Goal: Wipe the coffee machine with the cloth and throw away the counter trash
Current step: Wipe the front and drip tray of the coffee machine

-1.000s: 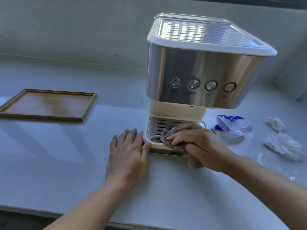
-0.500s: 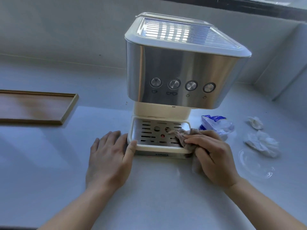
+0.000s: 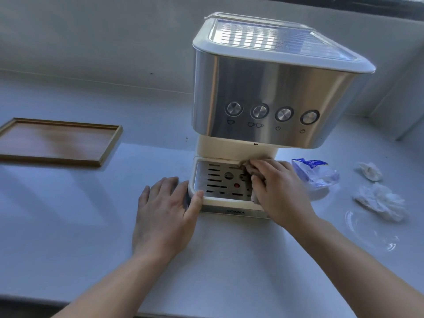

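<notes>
The pale counter [image 3: 68,214] carries the coffee machine [image 3: 270,92] right of its middle, toward the back edge. A wooden tray [image 3: 57,143] lies near the left edge. The left hand [image 3: 165,214] rests flat, fingers straight, thumb against the drip tray's front left corner. The right hand [image 3: 280,189] curls over the cloth [image 3: 249,167], pressing it on the drip tray's right rear. Crumpled tissues [image 3: 380,200] and a blue wrapper [image 3: 314,173] lie toward the right edge.

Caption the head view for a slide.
Right hand holds a cloth on the coffee machine's drip tray; left hand rests against its base; wrapper and tissues lie nearby.
</notes>
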Tool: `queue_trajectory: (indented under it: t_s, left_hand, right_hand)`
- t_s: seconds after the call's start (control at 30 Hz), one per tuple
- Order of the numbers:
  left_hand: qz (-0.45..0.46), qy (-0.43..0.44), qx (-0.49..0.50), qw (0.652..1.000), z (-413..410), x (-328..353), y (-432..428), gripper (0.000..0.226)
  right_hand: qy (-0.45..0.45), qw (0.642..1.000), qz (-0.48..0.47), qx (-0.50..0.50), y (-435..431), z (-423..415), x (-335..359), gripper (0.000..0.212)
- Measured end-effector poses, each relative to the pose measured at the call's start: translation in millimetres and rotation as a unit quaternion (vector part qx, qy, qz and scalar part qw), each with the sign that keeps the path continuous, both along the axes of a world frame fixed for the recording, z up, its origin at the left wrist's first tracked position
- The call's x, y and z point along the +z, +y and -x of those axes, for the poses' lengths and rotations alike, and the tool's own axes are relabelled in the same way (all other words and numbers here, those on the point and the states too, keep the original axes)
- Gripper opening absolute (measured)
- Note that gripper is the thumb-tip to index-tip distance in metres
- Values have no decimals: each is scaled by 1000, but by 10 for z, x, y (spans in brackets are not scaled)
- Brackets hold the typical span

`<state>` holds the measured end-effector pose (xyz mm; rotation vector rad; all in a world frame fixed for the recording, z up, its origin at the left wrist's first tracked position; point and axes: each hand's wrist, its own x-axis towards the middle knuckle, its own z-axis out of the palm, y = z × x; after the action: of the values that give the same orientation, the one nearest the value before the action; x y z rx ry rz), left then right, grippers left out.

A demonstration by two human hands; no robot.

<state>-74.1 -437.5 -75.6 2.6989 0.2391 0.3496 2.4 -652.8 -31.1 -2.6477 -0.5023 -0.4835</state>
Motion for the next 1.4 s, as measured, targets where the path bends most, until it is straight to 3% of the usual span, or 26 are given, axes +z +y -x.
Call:
queue_trajectory:
  t_s: [0.23, 0.37, 0.6, 0.7, 0.83, 0.9, 1.0, 1.07, 1.13, 1.23, 1.33, 1.4]
  left_hand:
    - [-3, 7, 5, 1000, -7, 12, -7, 64]
    - [4, 3, 6, 1000, -18, 19, 5, 66]
    - [15, 0, 6, 1000, -23, -1, 15, 61]
    - [15, -2, 4, 1000, -29, 5, 10, 62]
    - [14, 0, 3, 1000, -20, 4, 22, 64]
    - [11, 0, 1, 1000, -30, 2, 19, 67]
    - [14, -9, 5, 1000, -29, -5, 25, 67]
    - [17, -13, 4, 1000, -28, -9, 9, 68]
    - [17, -15, 2, 1000, -26, -15, -1, 68]
    - [15, -17, 5, 1000, -22, -13, 5, 66]
    - [10, -13, 4, 1000, -22, -25, 16, 67]
    - [9, -12, 2, 1000, -27, -29, 19, 66]
  right_hand:
    - [-23, 995, 58, 80, 912, -114, 24, 21]
    - [-32, 991, 51, 120, 1014, -136, 80, 24]
    - [-39, 998, 54, 0, 65, -167, 79, 21]
    - [-38, 999, -31, -24, 82, -183, 128, 23]
    - [-108, 974, -197, -11, 212, -89, 137, 22]
    - [-85, 988, -128, 31, 232, -14, 101, 31]
    - [-81, 994, 76, 18, 77, 67, 33, 38]
    - [-46, 997, 61, 32, -24, 93, 56, 35]
    - [-9, 999, -13, 44, 13, 49, 77, 32]
    - [-54, 992, -86, 69, 315, 1, 99, 24]
    - [-197, 969, -24, 147, 611, -59, 60, 11]
    - [-253, 956, 53, 138, 714, -194, 67, 8]
